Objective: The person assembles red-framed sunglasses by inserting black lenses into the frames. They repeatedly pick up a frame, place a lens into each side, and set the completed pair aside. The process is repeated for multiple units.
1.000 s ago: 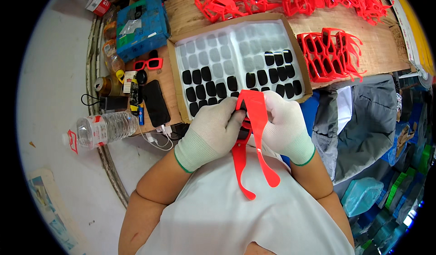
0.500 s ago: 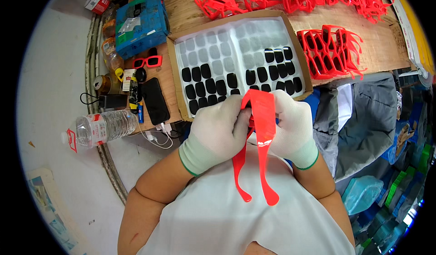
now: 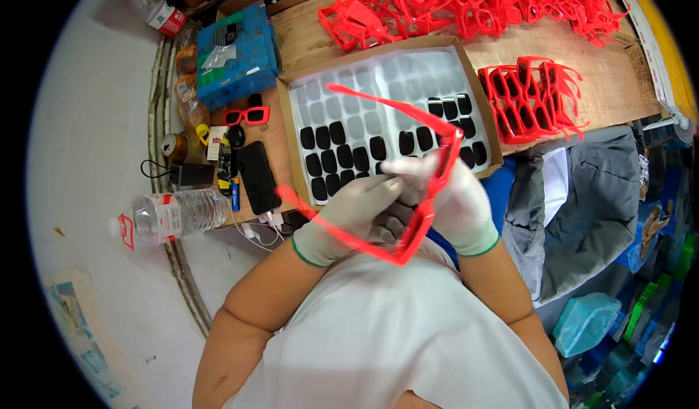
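Both gloved hands hold a red glasses frame [image 3: 429, 190] close to the person's chest, just near of the box of dark lenses [image 3: 378, 128]. The left hand [image 3: 357, 216] and the right hand [image 3: 455, 198] have their fingers closed around the frame, with its arms sticking out to the left

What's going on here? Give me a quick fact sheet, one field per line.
Left hand: gloved left hand grips the red glasses frame
Right hand: gloved right hand holds the same frame
Frame: arms spread open
In front: cardboard tray partly filled with dark lenses
Behind the tray: heap of red frames
Right of the tray: row of red frames
Left side: plastic bottle, black phone, blue box
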Available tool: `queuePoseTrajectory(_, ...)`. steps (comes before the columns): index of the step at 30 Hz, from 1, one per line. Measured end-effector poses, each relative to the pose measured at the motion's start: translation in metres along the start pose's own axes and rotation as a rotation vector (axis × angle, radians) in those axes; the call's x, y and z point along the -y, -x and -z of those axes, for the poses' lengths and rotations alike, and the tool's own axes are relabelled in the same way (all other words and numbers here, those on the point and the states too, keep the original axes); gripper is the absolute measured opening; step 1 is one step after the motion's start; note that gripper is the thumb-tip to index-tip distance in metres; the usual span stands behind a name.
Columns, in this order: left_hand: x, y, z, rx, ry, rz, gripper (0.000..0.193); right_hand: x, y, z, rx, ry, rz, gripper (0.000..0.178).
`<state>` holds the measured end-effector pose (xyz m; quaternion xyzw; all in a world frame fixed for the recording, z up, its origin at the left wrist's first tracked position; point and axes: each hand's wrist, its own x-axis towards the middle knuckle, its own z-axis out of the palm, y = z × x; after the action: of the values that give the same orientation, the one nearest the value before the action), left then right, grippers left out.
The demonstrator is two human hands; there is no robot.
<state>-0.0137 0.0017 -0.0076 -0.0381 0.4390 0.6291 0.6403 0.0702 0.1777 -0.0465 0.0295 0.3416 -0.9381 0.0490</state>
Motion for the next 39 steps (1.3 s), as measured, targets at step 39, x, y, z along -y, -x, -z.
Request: queuePoseTrajectory(39, -0.020, -0.074, 0.009, -0.403, -0.670, -0.169, 0.026, 0.278, 0.040, 0.269, -1.254, 1.657, 0.236, 0.036)
